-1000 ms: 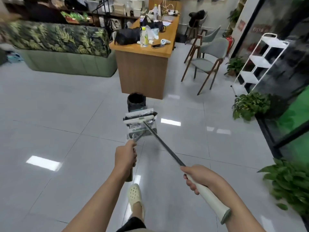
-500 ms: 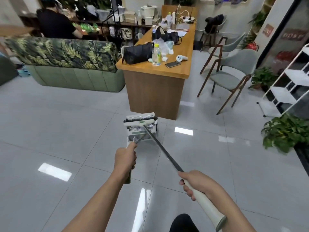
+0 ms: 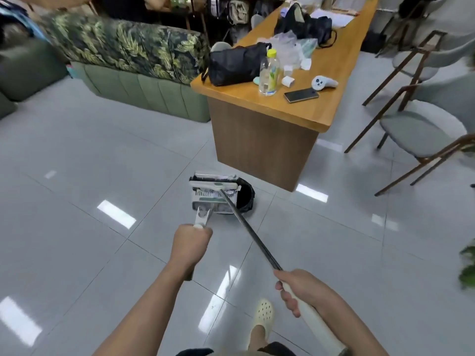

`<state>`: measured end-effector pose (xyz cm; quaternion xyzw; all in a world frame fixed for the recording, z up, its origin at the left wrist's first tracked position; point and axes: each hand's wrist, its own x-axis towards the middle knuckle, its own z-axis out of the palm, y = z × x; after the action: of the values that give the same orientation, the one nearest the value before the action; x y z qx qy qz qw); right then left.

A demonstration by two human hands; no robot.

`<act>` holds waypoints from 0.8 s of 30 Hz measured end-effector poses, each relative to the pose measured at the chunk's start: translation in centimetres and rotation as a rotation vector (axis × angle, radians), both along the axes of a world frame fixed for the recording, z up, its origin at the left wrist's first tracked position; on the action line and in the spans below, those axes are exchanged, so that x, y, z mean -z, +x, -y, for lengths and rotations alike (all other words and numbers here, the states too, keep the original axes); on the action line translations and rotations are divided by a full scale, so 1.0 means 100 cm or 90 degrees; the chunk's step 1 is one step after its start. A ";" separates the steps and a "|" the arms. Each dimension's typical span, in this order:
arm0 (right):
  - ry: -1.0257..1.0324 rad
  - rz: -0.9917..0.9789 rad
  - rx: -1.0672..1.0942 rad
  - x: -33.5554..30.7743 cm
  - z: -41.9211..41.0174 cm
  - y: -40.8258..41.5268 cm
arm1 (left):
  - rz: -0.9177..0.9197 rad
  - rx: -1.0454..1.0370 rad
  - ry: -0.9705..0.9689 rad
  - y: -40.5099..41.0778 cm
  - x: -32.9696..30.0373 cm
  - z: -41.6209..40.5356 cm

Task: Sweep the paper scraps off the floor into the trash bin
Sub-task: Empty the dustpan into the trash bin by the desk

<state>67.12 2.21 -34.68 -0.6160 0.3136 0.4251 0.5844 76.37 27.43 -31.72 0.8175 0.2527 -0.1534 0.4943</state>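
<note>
Flanking trash bin (image 3: 245,196): wooden desk (image 3: 264,140), green sofa (image 3: 144,91), grey chair (image 3: 416,129).

Your left hand (image 3: 191,246) is fisted, forearm extended forward; your right hand (image 3: 299,291) is fisted, held lower.

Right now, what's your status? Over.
Left hand grips dustpan handle; right hand grips broom. Dustpan over trash bin. Desk close behind bin.
</note>
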 end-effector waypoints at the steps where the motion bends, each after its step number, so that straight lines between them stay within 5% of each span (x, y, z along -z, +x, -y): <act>1: 0.006 -0.008 0.000 0.003 0.012 0.012 | -0.013 -0.007 0.013 0.011 0.001 0.010; 10: 0.052 -0.021 -0.028 0.030 0.082 0.059 | -0.028 0.050 0.168 0.060 0.019 0.067; 24: 0.234 -0.131 0.193 0.036 0.103 0.057 | -0.024 0.221 0.343 0.080 -0.006 0.107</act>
<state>72.79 -8.14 -38.31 -0.3987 0.3778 0.4428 0.7087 84.39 16.73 -31.14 0.9468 0.1503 -0.1783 0.2217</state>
